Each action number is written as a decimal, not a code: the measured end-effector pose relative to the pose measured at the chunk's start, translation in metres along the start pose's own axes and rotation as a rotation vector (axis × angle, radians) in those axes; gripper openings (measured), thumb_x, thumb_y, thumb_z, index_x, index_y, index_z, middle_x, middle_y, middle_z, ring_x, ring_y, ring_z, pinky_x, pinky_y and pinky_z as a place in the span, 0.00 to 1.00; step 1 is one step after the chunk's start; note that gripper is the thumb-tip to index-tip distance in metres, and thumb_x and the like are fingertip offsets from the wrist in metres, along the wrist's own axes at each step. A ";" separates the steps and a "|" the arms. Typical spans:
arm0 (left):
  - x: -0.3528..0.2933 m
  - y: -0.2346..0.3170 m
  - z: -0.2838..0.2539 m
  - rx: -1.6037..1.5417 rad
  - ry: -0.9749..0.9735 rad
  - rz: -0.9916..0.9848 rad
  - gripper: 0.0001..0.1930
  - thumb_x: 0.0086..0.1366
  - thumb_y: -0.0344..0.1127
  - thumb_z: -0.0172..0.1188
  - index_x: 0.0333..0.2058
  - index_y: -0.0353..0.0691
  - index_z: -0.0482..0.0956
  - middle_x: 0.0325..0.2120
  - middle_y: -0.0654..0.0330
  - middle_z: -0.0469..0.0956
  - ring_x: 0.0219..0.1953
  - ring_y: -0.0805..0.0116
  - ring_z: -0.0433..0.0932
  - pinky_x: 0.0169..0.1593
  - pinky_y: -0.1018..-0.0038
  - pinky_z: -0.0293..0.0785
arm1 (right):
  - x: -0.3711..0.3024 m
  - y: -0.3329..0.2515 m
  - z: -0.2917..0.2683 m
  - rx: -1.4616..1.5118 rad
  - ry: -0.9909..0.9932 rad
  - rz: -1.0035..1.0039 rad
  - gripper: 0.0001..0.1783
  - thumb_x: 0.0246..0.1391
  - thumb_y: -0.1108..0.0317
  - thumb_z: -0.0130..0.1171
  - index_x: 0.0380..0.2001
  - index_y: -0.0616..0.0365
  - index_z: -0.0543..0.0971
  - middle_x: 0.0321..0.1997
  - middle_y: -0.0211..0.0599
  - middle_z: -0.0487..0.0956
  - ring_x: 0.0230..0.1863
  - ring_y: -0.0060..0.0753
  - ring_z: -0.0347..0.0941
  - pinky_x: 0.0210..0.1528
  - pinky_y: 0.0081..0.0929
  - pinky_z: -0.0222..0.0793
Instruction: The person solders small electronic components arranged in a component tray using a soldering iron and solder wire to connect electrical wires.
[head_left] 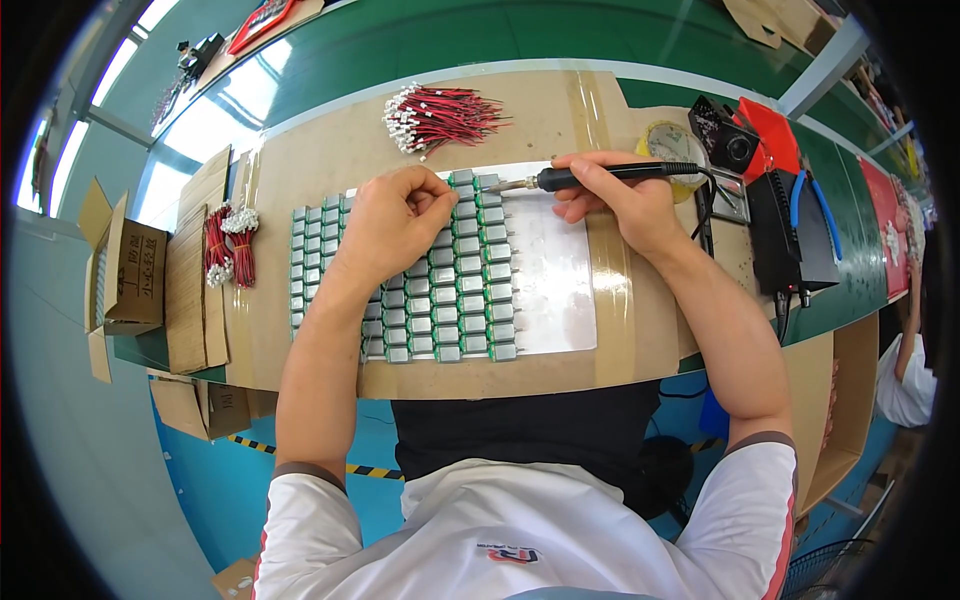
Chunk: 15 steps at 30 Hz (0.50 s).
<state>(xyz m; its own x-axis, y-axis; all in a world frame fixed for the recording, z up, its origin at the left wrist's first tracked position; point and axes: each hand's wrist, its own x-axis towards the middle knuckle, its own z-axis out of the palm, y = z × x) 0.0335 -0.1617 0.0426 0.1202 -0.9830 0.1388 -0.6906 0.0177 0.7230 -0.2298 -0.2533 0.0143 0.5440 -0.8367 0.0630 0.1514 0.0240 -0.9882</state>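
Rows of small grey motors with green ends (pixel 445 295) lie close together on a white sheet (pixel 555 290). My right hand (pixel 635 205) is closed around the black handle of a soldering iron (pixel 558 179). The iron's metal tip points left and reaches the far end of the rightmost motor row; whether it touches cannot be made out. Over the far part of the rows, my left hand (pixel 395 225) is closed in a pinch, its fingertips just left of the tip. Whatever lies between those fingers is too small to see. My left hand and wrist hide some motors.
Red and black wires with white connectors (pixel 440 118) lie beyond the sheet; smaller bundles (pixel 240 245) are at left, near flattened cardboard (pixel 195 280) and a carton (pixel 137 270). At right are a tape roll (pixel 660 140), a black box (pixel 775 225), blue-handled pliers (pixel 832 225) and another person (pixel 908 375).
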 end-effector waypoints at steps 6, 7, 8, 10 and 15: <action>0.000 -0.001 0.000 0.005 -0.011 0.000 0.08 0.59 0.33 0.65 0.30 0.32 0.83 0.17 0.59 0.78 0.20 0.71 0.75 0.29 0.72 0.72 | 0.000 0.000 0.000 -0.009 -0.009 -0.009 0.15 0.64 0.66 0.58 0.46 0.69 0.81 0.33 0.44 0.83 0.28 0.31 0.82 0.38 0.27 0.81; 0.000 -0.002 0.000 0.002 -0.014 0.003 0.08 0.59 0.33 0.65 0.31 0.32 0.83 0.18 0.58 0.78 0.20 0.71 0.75 0.29 0.72 0.72 | 0.000 0.000 0.000 -0.009 -0.009 -0.009 0.15 0.64 0.66 0.58 0.46 0.69 0.81 0.33 0.44 0.83 0.28 0.31 0.82 0.38 0.27 0.81; 0.000 -0.001 0.000 0.002 -0.014 0.003 0.08 0.59 0.33 0.65 0.31 0.32 0.83 0.18 0.58 0.78 0.20 0.71 0.75 0.29 0.72 0.72 | 0.000 0.001 -0.001 -0.005 -0.007 -0.010 0.15 0.64 0.66 0.58 0.45 0.69 0.81 0.33 0.44 0.83 0.28 0.31 0.82 0.38 0.27 0.81; 0.000 -0.001 0.000 0.015 -0.014 0.011 0.08 0.59 0.33 0.65 0.31 0.32 0.83 0.18 0.58 0.78 0.20 0.70 0.76 0.29 0.72 0.72 | 0.000 0.001 -0.001 -0.002 -0.005 -0.011 0.15 0.64 0.66 0.58 0.45 0.69 0.81 0.33 0.44 0.83 0.28 0.31 0.82 0.37 0.27 0.81; 0.000 -0.001 0.000 0.024 -0.013 0.021 0.09 0.60 0.34 0.66 0.31 0.32 0.83 0.18 0.57 0.79 0.21 0.69 0.76 0.29 0.71 0.73 | 0.000 -0.001 0.000 -0.003 -0.010 -0.012 0.15 0.64 0.66 0.58 0.46 0.69 0.81 0.33 0.43 0.83 0.28 0.31 0.82 0.37 0.27 0.81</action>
<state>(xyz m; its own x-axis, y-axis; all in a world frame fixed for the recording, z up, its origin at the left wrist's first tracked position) 0.0342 -0.1616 0.0423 0.0960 -0.9848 0.1446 -0.7097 0.0341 0.7036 -0.2302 -0.2531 0.0153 0.5504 -0.8314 0.0763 0.1557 0.0124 -0.9877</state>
